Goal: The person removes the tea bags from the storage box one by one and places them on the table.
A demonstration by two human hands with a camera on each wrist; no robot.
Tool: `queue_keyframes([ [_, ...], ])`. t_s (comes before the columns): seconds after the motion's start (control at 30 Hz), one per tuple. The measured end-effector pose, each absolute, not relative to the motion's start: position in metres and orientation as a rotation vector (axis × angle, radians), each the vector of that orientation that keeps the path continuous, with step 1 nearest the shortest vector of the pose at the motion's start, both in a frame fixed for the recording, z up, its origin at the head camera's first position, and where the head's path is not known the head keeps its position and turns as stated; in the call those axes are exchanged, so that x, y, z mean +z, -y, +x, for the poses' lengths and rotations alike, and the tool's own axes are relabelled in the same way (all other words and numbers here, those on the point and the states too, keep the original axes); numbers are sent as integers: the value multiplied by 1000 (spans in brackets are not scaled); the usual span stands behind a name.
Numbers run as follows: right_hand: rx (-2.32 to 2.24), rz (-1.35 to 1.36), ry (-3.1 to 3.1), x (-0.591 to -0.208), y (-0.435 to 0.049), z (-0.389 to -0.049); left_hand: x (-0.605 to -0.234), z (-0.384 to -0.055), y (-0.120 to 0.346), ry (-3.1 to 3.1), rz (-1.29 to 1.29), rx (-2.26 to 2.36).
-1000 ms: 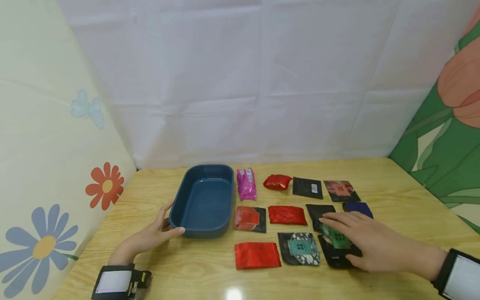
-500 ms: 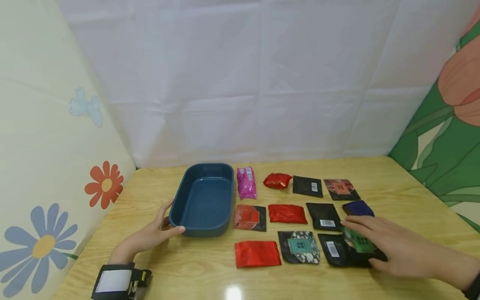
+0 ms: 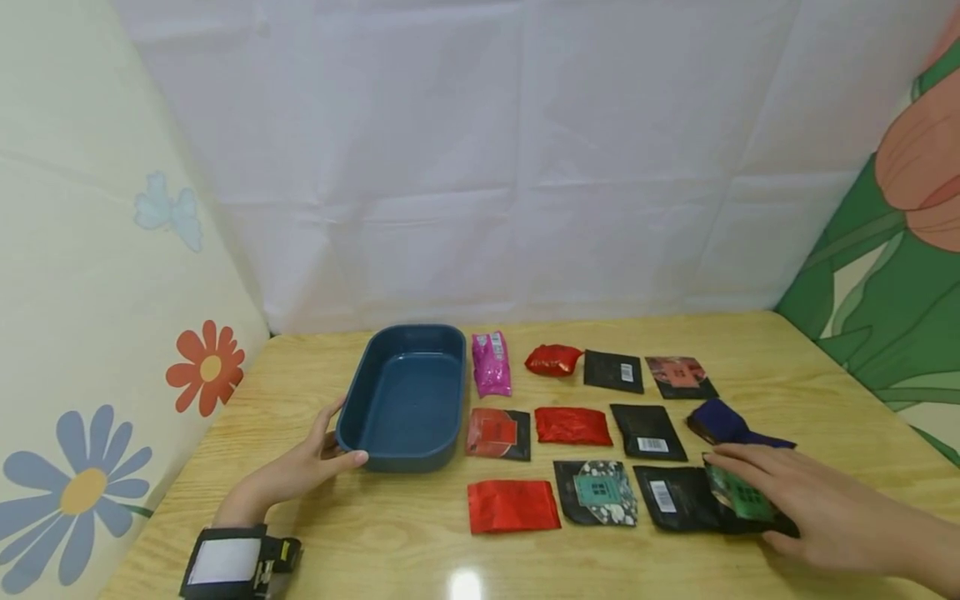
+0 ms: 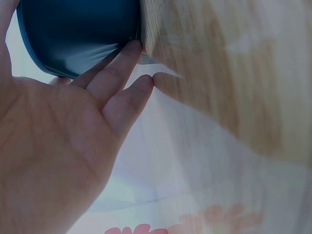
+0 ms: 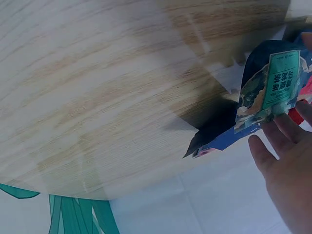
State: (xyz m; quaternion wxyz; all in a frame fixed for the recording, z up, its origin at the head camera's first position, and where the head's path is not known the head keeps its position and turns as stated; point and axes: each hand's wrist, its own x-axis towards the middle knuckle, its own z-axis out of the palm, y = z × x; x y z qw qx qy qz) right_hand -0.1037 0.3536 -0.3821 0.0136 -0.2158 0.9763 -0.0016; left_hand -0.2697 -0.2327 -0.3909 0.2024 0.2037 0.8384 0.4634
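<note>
My left hand (image 3: 300,475) rests at the near left corner of a dark blue rectangular tub (image 3: 408,450), thumb on its near end. In the left wrist view its fairly straight fingers (image 4: 117,73) lie along the tub's side. On the right, my right hand (image 3: 817,508) holds a black sachet with a green label (image 3: 746,496) between thumb and fingers, low over the table. That sachet overlaps a black sachet with a barcode (image 3: 678,497). A navy packet (image 3: 720,421) lies just behind the hand. The right wrist view shows the held sachet tilted, label outward.
Several flat sachets lie in rows right of the tub, among them a pink packet (image 3: 491,364), a red packet (image 3: 513,506) and a green-labelled sachet (image 3: 597,492). A white cloth (image 3: 480,167) stands behind the wooden table (image 3: 375,542).
My right hand has moved to the right with the green-labelled sachet, uncovering the barcoded black sachets and more of the navy packet. The left hand and tub stay put.
</note>
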Motion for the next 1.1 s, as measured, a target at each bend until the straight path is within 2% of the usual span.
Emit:
queue_keyframes([
  [1.1, -78, -632, -2940, -396, -373, -105, -389, -269, 232, -2333, 583, 1292],
])
